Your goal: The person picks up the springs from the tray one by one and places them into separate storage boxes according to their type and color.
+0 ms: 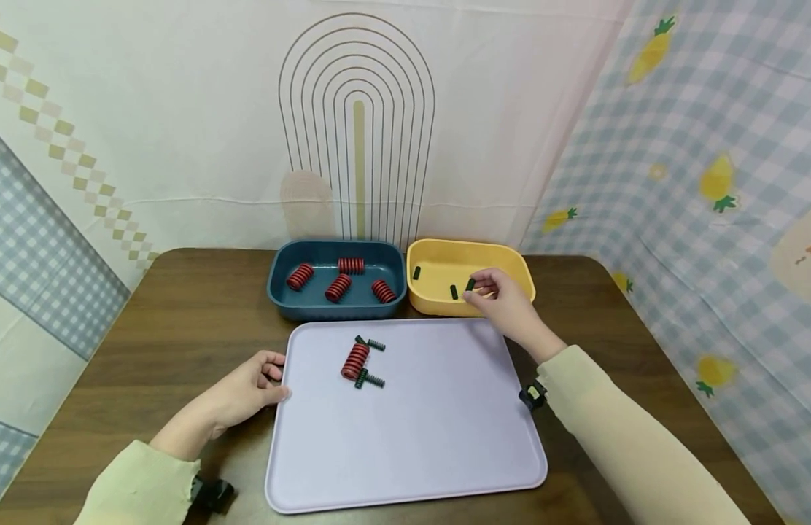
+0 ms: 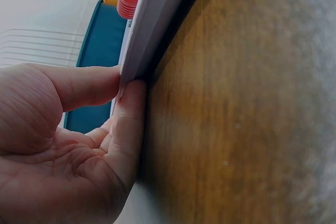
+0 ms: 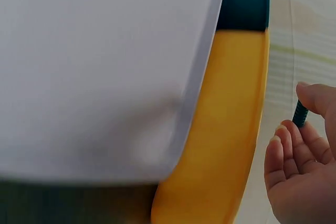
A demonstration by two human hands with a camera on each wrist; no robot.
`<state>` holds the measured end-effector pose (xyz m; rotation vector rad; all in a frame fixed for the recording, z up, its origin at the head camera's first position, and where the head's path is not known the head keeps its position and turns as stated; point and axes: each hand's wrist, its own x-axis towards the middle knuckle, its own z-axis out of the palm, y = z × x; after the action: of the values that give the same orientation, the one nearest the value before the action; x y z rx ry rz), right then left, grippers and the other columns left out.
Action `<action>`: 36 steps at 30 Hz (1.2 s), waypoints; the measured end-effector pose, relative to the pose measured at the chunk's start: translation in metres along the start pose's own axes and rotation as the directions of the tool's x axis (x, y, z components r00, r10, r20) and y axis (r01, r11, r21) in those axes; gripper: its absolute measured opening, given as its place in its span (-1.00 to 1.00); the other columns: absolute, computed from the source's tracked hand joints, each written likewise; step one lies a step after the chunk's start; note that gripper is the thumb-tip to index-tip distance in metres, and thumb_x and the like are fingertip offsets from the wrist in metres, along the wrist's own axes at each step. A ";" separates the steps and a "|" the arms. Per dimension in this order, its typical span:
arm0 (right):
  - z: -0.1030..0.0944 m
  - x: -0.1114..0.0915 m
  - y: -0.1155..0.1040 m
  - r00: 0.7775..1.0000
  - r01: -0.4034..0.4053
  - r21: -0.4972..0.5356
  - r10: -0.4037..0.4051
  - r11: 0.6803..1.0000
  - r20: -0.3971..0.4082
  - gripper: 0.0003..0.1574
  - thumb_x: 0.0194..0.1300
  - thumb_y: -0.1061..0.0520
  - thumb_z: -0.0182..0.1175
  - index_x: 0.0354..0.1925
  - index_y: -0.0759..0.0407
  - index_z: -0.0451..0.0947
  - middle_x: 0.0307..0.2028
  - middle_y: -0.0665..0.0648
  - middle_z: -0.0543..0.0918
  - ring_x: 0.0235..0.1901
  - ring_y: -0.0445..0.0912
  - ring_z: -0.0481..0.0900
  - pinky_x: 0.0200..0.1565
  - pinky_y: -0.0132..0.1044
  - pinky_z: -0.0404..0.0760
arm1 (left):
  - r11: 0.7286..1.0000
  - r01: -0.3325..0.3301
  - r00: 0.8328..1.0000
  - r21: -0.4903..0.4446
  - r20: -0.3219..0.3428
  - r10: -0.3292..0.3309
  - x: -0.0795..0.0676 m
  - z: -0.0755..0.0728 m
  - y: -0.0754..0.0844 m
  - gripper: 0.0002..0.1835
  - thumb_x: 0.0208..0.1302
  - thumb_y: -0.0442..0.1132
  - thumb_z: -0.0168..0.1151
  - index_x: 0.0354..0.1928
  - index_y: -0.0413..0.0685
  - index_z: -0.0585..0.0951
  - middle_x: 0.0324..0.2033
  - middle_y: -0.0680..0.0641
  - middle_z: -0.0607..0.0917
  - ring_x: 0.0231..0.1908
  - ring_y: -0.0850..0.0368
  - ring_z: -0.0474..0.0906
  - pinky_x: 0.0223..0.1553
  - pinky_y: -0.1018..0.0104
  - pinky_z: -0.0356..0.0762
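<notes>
Over the yellow bin (image 1: 438, 305), my right hand (image 1: 507, 306) pinches a small dark green spring (image 3: 300, 114) between thumb and fingers. Two more green springs lie inside that bin, one near its left wall. My left hand (image 1: 244, 390) grips the left edge of the pale lilac tray (image 1: 405, 445); the left wrist view has the thumb against the rim and a finger beneath it. Towards the tray's back left lies a thick red spring (image 1: 356, 362), with several thin green springs (image 1: 375, 380) close to its two ends.
A dark blue bin (image 1: 336, 313) beside the yellow one contains several red springs (image 1: 383, 292). Both bins stand behind the tray on a brown wooden table (image 1: 202, 313). A patterned cloth (image 1: 484, 131) hangs behind the table and along its right side.
</notes>
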<state>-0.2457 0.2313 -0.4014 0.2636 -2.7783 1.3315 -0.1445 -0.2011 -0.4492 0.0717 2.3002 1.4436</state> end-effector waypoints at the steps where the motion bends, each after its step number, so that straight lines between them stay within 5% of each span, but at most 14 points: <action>1: -0.003 0.001 0.003 1.000 -0.004 -0.016 0.004 1.000 -0.010 -0.48 0.27 0.06 0.31 0.10 0.28 0.44 -0.10 0.21 0.55 -0.13 0.01 0.53 -0.09 -0.14 0.50 | 1.000 0.001 1.000 0.000 -0.001 -0.001 0.000 0.000 0.000 -0.41 0.24 -0.34 0.30 0.22 -0.30 0.25 -0.08 -0.22 0.39 -0.21 -0.02 0.38 -0.28 0.28 0.46; 14: -0.019 0.004 0.033 0.998 -0.055 -0.133 0.050 0.990 -0.038 -0.42 0.33 -0.11 0.22 0.14 0.23 0.44 -0.09 0.17 0.55 -0.11 0.03 0.51 -0.11 -0.11 0.52 | 1.000 -0.005 1.000 0.005 -0.004 0.005 0.000 0.000 0.000 -0.42 0.23 -0.35 0.30 0.21 -0.30 0.26 -0.09 -0.22 0.39 -0.21 -0.02 0.38 -0.29 0.29 0.45; 36: -0.014 0.001 0.038 0.998 -0.055 -0.143 0.049 0.988 -0.049 -0.44 0.34 -0.07 0.22 0.14 0.27 0.44 -0.13 0.18 0.55 -0.13 0.03 0.49 -0.15 -0.13 0.51 | 1.000 -0.007 1.000 0.012 -0.003 0.007 0.000 0.000 0.000 -0.42 0.24 -0.34 0.30 0.21 -0.30 0.26 -0.08 -0.21 0.39 -0.21 -0.01 0.38 -0.27 0.28 0.45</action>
<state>-0.2537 0.2652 -0.4214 0.1535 -2.8442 1.1240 -0.1447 -0.2009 -0.4493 0.0815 2.3140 1.4344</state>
